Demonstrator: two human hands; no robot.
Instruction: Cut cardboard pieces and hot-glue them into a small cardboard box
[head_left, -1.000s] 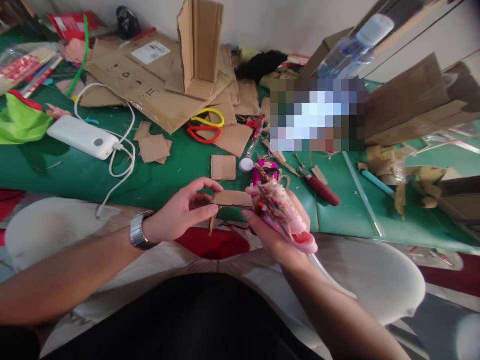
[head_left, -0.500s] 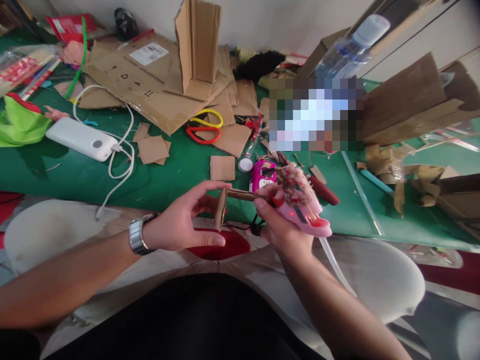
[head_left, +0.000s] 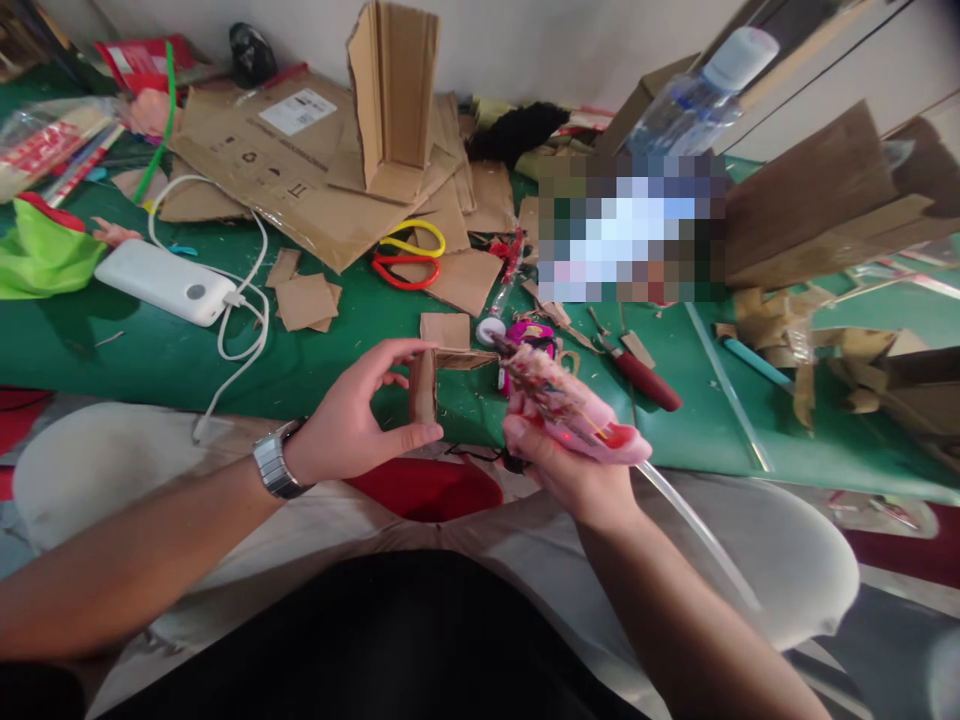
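My right hand (head_left: 559, 455) is wrapped round a pink hot glue gun (head_left: 600, 430) with a glowing red light and a clear glue stick (head_left: 694, 530) at its back. Its clogged, glue-crusted nozzle points up and left. Near that tip is one arm of an L-shaped cardboard piece (head_left: 424, 385) at the table's front edge. My left hand (head_left: 349, 420), with a metal watch (head_left: 275, 462) on its wrist, spans the piece's upright arm, forefinger at the top and thumb at the bottom. A small cardboard square (head_left: 446, 330) lies just behind.
Scissors with yellow and red handles (head_left: 409, 270), a white power bank (head_left: 165, 283) with its cable, and cardboard scraps (head_left: 306, 300) lie on the green table (head_left: 360, 330). To the right are a red-handled tool (head_left: 649, 380), a water bottle (head_left: 694, 105) and cardboard boxes (head_left: 814, 200).
My right hand has come off the cardboard piece, and the glue gun's nozzle has swung left towards it. The piece has moved slightly left and away from me, with my left hand following.
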